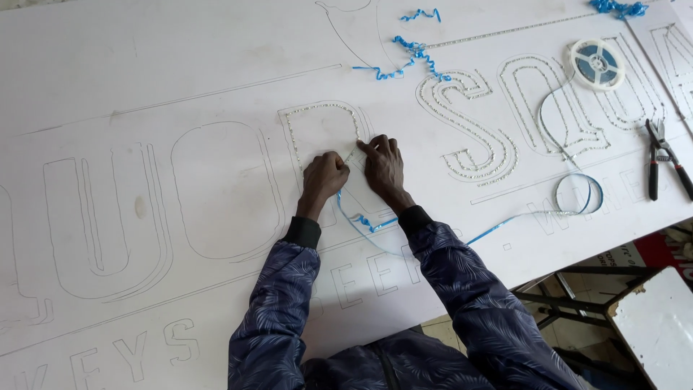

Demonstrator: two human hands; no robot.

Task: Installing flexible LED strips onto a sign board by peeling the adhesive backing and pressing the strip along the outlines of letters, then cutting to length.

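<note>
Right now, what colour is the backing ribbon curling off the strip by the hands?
Blue backing ribbon, clearest in the head view.

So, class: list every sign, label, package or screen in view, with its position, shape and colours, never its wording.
Sign board: large white panel filling the table, grooved outline letters, some lined with a pale strip.
Second white panel: top right edge, partly visible.
Red printed sheet: lower right, below the board.

Daylit tiled floor [440, 328], perhaps a metal-framed stool [577, 296] beside

Even, diffuse daylight is washing over the large white engraved sign board [180, 79]; shadows are lying faint beneath the hands. Focus is holding sharp, edges curving slightly.
</note>
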